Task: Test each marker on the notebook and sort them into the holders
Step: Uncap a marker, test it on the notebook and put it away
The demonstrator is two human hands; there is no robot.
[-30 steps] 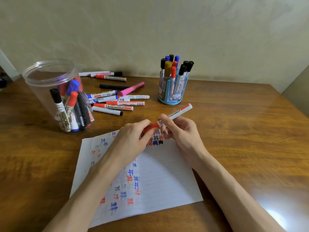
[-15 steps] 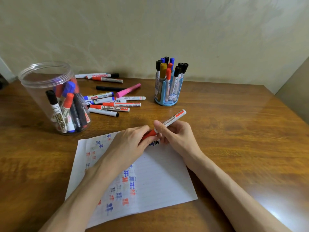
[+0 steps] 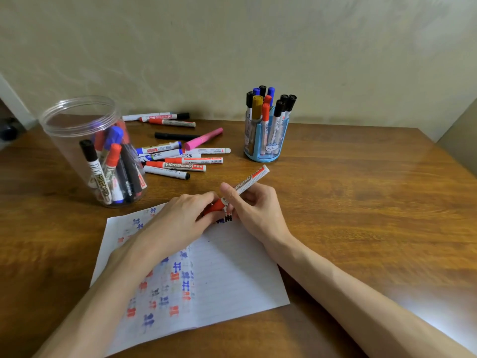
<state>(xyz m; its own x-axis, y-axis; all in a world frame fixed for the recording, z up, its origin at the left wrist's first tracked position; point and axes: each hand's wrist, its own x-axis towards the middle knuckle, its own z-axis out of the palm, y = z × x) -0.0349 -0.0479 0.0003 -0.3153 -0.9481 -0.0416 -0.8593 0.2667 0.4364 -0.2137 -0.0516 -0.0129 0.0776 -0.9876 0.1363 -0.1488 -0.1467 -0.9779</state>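
Since half a second ago the red marker (image 3: 248, 180) has drifted slightly left, away from the blue holder (image 3: 261, 158). At far left the clear jar (image 3: 60, 148) stands on the tabletop (image 3: 361, 202), and the markers inside blur through its wall. Loose markers (image 3: 178, 165) lie just beside it. The left hand (image 3: 178, 220) covers part of the notebook page (image 3: 232, 267). Its grip is closed, the curled fingers pinching the marker's red cap end and hiding the tip, so whether the cap is fully seated cannot be told. The right hand (image 3: 255, 208) grips the white barrel between thumb and fingers. The marker is held tilted over the page's top edge, tail up and to the right. Both forearms are cut off below.
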